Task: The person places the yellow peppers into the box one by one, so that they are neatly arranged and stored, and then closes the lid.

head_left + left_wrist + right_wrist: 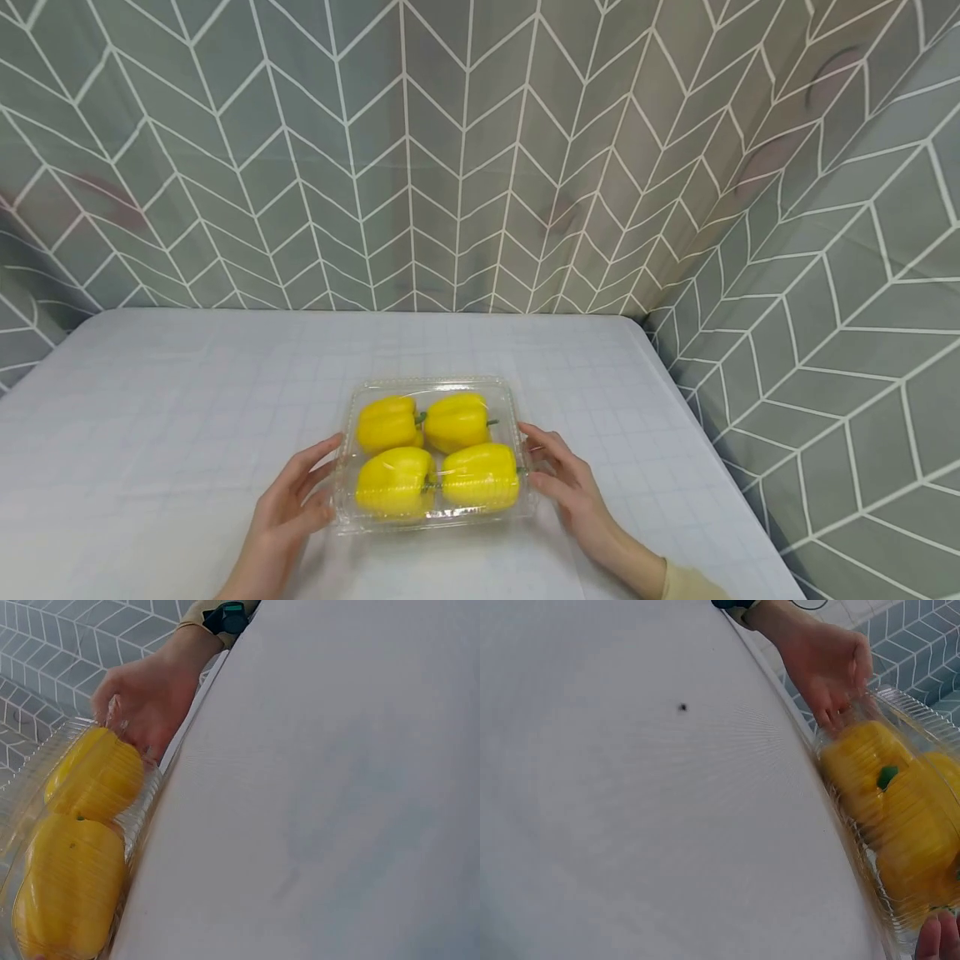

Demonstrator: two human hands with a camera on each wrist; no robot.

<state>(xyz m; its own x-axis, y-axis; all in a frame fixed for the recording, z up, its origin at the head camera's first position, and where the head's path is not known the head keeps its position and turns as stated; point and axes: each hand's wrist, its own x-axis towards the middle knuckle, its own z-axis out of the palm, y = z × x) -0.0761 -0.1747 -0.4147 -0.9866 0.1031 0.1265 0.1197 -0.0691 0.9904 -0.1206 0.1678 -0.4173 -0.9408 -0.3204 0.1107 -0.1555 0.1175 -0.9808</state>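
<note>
A clear plastic clamshell container [427, 525] sits closed on the white-covered table, its lid over several yellow bell peppers [393, 483] with green stems. My left hand [281, 508] holds its left side, fingers bent, with the thumb nearer me. At the opposite side my right hand [577, 492] holds the edge, index finger toward the back corner and thumb lower down. In the left wrist view the right hand [154, 697] grips the container's far end. The left hand [821, 664] is at the other end in the right wrist view; some fingertips are hidden behind the plastic.
A white cloth [187, 392] covers the table. Behind it and along the right hangs a grey-green curtain [435, 167] with a white chevron pattern. The table's right edge [708, 433] runs close to the curtain. A dark device [227, 619] is strapped on the right wrist.
</note>
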